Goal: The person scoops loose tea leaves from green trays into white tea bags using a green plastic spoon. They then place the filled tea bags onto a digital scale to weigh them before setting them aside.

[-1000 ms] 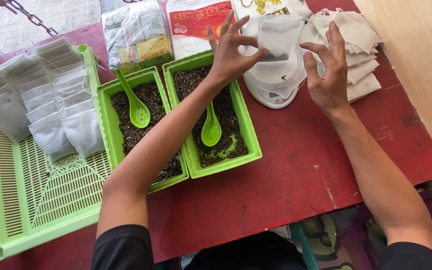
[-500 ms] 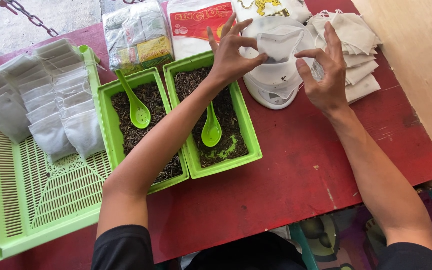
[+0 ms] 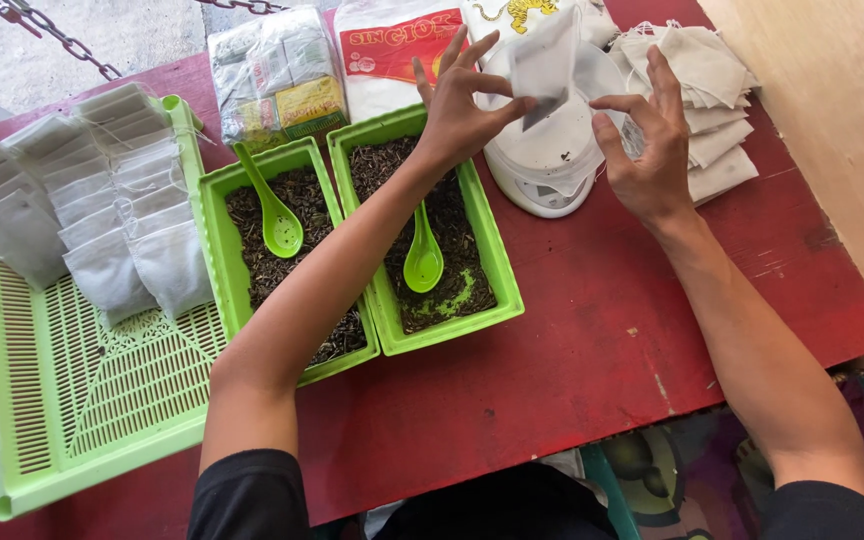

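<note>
One bag in grip: left hand (image 3: 457,110) pinches a small white filter bag (image 3: 544,62) between thumb and fingers, held up over the white scale (image 3: 552,165).
Right hand: right hand (image 3: 647,160) released, fingers spread, just beside the bag, not touching it.
Hidden: scale top partly covered by bag and hands; its display can't be made out.
Cut off: stack of empty bags (image 3: 707,95) at the table's far right, count unclear; two packets (image 3: 277,70) at the top edge cropped.
Trays: two small green trays (image 3: 452,290) of dark loose tea, side by side.
Spoons: two green spoons (image 3: 422,262), one per tray.
Basket: one large green slatted tray (image 3: 82,400) at left, rows of filled bags (image 3: 82,190), too overlapped to count.
Table: red table (image 3: 592,370).
</note>
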